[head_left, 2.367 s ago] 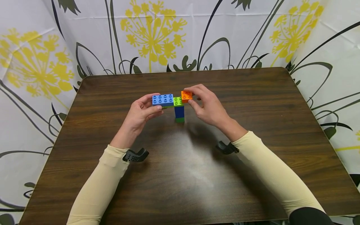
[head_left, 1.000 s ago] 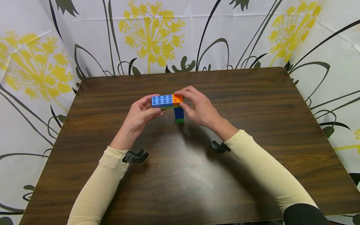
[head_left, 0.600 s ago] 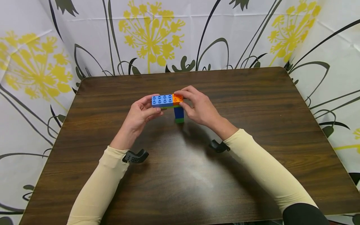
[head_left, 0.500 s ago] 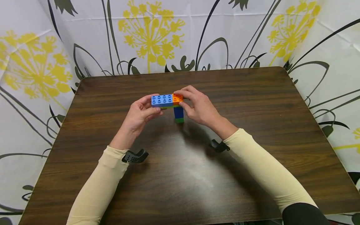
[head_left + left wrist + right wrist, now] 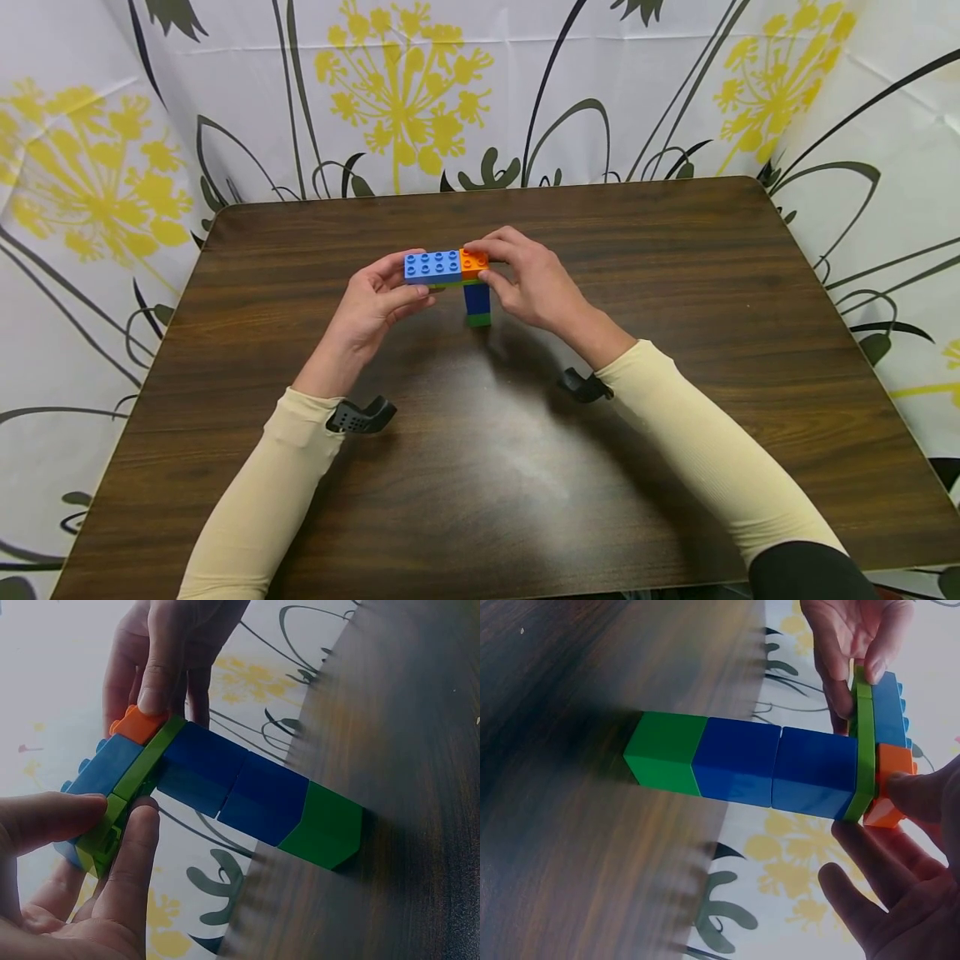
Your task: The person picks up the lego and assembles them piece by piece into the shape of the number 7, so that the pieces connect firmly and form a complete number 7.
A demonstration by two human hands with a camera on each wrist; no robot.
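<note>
A tower of toy building bricks stands upright on the table. Its base is a green brick [image 5: 667, 754], with two dark blue bricks [image 5: 739, 761] stacked above. Across the top, a thin lime-green layer [image 5: 865, 742] reaches out to the left. On it sit a light blue brick [image 5: 432, 267] with several studs and a small orange brick [image 5: 470, 267], side by side. My left hand [image 5: 367, 307] grips the overhanging end, thumb on the light blue brick's near side and fingers behind and beneath. Thumb and fingers of my right hand [image 5: 542, 287] pinch the orange brick.
The brown wood-grain table [image 5: 480, 500] extends around the tower on every side. Behind it hangs a white curtain [image 5: 562, 100] with yellow and grey plant prints. Black camera mounts [image 5: 362, 415] sit at both wrists.
My right hand has brought the orange brick left and down onto the lime-green end, against the light blue brick. Since about one second ago, both hands have stayed nearly still.
</note>
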